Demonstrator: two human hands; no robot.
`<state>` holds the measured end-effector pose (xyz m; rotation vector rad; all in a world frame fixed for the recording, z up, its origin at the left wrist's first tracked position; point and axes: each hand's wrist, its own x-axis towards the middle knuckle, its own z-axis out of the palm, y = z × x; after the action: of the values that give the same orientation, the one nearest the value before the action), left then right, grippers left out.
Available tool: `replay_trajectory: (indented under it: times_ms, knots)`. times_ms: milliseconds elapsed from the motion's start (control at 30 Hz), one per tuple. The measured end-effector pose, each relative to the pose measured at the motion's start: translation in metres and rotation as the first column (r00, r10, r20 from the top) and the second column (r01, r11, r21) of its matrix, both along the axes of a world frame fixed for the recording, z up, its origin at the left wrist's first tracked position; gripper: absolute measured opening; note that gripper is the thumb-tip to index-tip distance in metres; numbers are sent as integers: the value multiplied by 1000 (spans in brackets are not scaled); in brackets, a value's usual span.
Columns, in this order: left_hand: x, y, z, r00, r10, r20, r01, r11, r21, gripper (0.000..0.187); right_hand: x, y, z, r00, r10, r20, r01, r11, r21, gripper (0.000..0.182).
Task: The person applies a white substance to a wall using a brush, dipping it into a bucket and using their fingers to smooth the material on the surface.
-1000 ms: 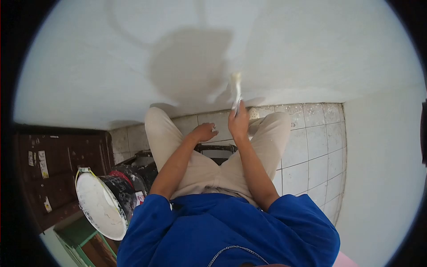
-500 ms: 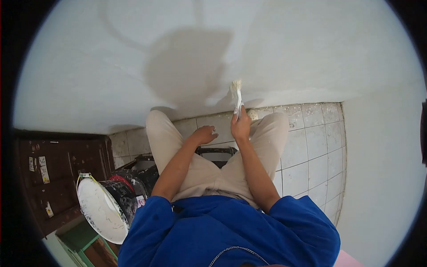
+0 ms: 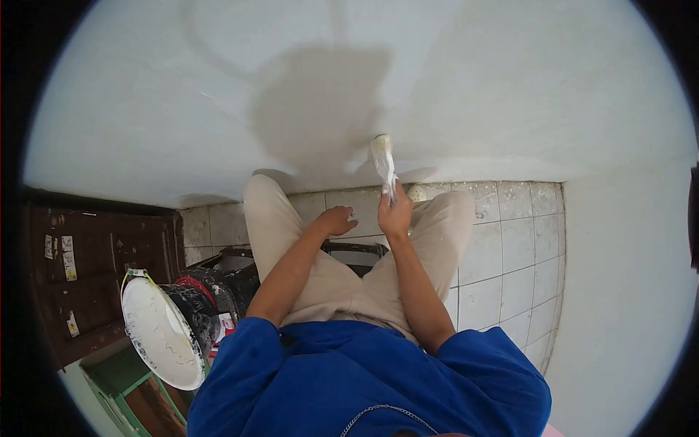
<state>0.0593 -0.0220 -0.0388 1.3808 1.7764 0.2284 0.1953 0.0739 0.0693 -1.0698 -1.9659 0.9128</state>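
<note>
My right hand (image 3: 395, 211) is closed around the handle of a paintbrush (image 3: 383, 154) smeared with white paint. The brush points up, its pale bristles close to the white wall (image 3: 466, 95). My left hand (image 3: 337, 221) rests by my left thigh, between my knees, with nothing visible in it. Its fingers are loosely bent and apart, whitish at the tips. At my left side stands a black, paint-splattered bucket (image 3: 191, 295), with white paint (image 3: 162, 331) at its mouth.
A dark brown door (image 3: 102, 255) with stickers stands at the left. Greenish wooden furniture (image 3: 138, 393) shows at the lower left. Paint-spotted tiles (image 3: 480, 247) cover the floor up to a side wall (image 3: 626, 291) on the right. A dark frame (image 3: 354, 251) lies below my legs.
The brush head has shifted slightly left and turned its broad face more toward me. My left hand stays in nearly the same place. The view has tilted a little.
</note>
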Motion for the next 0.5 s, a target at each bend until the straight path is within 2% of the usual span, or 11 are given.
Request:
replay_trajectory:
  times_ms: [67,100,200,267,300,367,400,500]
  knots:
    - [-1,-1,-12,1000,27,-1,-26,993,115,45,6,-2,10,996,-32,-84,37,998,50,24]
    - [-2,2,-6,1000,16,-8,-16,997,73,45,7,-3,20,992,-43,-120,51,996,70,25]
    - [4,-1,9,1000,4,7,-3,999,-48,47,0,1,42,989,-114,-92,113,994,-13,26]
    - [3,3,12,1000,1,16,0,998,-67,47,-2,8,-6,992,-120,-36,124,982,144,25]
    - [3,3,10,1000,-1,0,1,1000,-20,46,-3,13,-27,991,-131,-15,131,965,228,24]
    - [2,-1,-1,999,-2,-36,4,997,78,45,2,12,-37,994,-102,50,93,984,153,24]
    - [1,0,1,1000,-1,-28,3,998,63,45,6,9,-37,993,-77,88,67,991,113,24]
    - [-3,4,9,1000,14,-11,-13,1000,16,47,12,2,15,998,-32,-63,30,999,-31,28]
